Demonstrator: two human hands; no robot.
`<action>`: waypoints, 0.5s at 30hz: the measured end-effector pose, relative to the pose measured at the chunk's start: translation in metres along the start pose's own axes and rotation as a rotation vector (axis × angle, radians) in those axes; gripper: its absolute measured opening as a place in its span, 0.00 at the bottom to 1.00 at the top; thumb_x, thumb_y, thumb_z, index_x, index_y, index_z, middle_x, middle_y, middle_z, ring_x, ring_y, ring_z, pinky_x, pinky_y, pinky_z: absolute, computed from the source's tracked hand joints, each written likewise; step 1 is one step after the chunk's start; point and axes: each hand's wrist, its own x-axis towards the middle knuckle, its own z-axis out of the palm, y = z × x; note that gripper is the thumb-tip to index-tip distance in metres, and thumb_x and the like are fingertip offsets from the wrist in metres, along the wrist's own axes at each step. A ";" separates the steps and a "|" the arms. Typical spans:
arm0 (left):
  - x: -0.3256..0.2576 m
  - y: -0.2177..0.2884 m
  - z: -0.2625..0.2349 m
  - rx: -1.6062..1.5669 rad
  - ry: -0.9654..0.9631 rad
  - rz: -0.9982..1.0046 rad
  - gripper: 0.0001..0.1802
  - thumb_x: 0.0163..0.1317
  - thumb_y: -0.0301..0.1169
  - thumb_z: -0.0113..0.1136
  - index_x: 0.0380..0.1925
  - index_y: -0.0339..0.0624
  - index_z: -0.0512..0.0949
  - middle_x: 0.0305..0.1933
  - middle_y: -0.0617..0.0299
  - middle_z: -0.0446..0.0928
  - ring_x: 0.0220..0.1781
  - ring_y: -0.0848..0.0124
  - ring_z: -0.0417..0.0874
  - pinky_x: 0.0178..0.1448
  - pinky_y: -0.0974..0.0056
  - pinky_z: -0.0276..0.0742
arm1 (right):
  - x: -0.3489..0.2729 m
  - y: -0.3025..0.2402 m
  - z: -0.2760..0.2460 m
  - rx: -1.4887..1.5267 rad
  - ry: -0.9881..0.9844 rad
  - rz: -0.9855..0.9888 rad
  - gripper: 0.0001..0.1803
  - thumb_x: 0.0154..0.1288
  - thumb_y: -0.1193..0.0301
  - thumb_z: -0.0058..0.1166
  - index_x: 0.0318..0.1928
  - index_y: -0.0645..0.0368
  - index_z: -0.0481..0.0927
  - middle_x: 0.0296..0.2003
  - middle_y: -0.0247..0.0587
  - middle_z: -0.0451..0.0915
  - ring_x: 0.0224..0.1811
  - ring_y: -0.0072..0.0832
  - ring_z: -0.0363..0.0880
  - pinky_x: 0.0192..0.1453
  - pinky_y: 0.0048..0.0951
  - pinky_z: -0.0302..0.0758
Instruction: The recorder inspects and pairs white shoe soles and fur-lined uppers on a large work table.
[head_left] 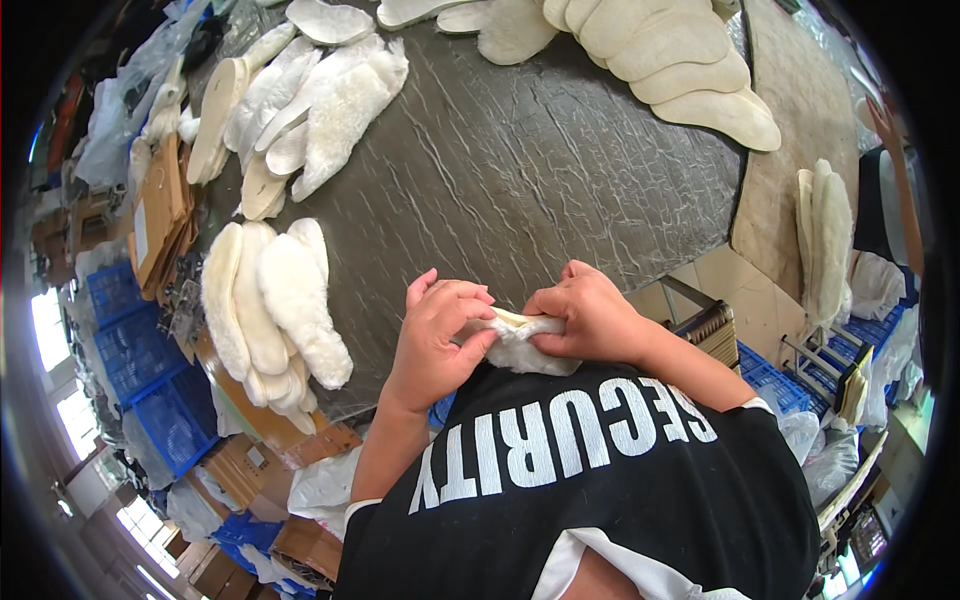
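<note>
- Spreading across the middle and top of the frame, a dark grey wrinkled table point(520, 170) is carrying everything else.
- Fanning out at the top right, a row of smooth cream insoles point(680, 70) is overlapping along the table's far edge.
- Lying at the upper left, a loose heap of fleecy insoles point(320, 100) is resting pile-side up.
- Sitting at the left centre, a stack of fleecy insoles point(270, 310) is lying near the left hand, not touching it.
- Curling at the lower centre, the left hand point(435, 340) is pinching the left end of a single fleecy insole point(525, 345), fingers closed on it.
- Gripping just beside it, the right hand point(590, 315) is clamping the insole's right end, fingers folded over the top edge.
- Hanging between both hands at the table's near edge, the single fleecy insole is touching the black shirt point(600, 480) below.
</note>
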 end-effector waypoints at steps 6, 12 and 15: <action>0.001 -0.003 -0.004 0.007 -0.070 0.031 0.11 0.46 0.24 0.65 0.30 0.43 0.75 0.40 0.61 0.78 0.46 0.65 0.79 0.65 0.48 0.58 | 0.002 -0.004 -0.008 -0.041 -0.096 -0.009 0.12 0.47 0.65 0.63 0.35 0.53 0.82 0.21 0.39 0.79 0.25 0.35 0.76 0.42 0.33 0.67; 0.006 0.010 0.004 -0.308 0.315 -0.099 0.22 0.47 0.22 0.70 0.44 0.39 0.73 0.44 0.60 0.78 0.47 0.65 0.79 0.57 0.60 0.72 | 0.000 -0.005 -0.012 -0.014 0.006 0.008 0.14 0.46 0.71 0.63 0.37 0.55 0.80 0.29 0.43 0.81 0.33 0.42 0.80 0.38 0.40 0.74; 0.003 0.005 0.001 -0.589 0.358 -0.249 0.26 0.49 0.23 0.71 0.48 0.37 0.70 0.44 0.59 0.77 0.47 0.69 0.79 0.53 0.66 0.76 | -0.001 -0.008 -0.006 0.075 0.125 0.021 0.15 0.44 0.74 0.63 0.37 0.54 0.80 0.31 0.42 0.81 0.35 0.41 0.80 0.36 0.38 0.75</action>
